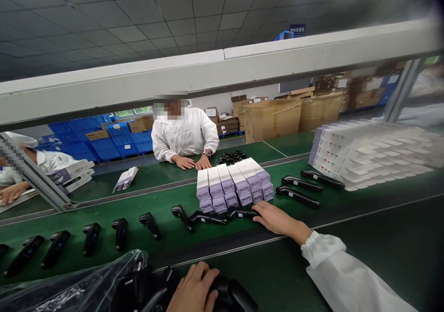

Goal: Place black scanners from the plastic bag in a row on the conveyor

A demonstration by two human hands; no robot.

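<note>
Your right hand (274, 218) reaches onto the green conveyor belt (347, 201), fingers extended and nearly flat, fingertips touching the grip end of a black handheld scanner (243, 214). No closed grasp on it.

The scanner lies flat just in front of the block of white-and-purple boxes (233, 185). Its long axis runs roughly left-right along the belt; the end near your fingers points right, the other end left toward a second black scanner (194, 217) lying almost against it.

Your left hand (194, 290) rests low in view, curled over a dark scanner (229, 293) beside a clear plastic bag (76, 284). Whether it grips fully, you cannot tell.

Judgement: rigid plastic body, light, smooth and likely a little slippery. Take it round the narrow handle, not the wider head.

A co-worker (183, 134) in white sits across the belt, both palms down.
</note>
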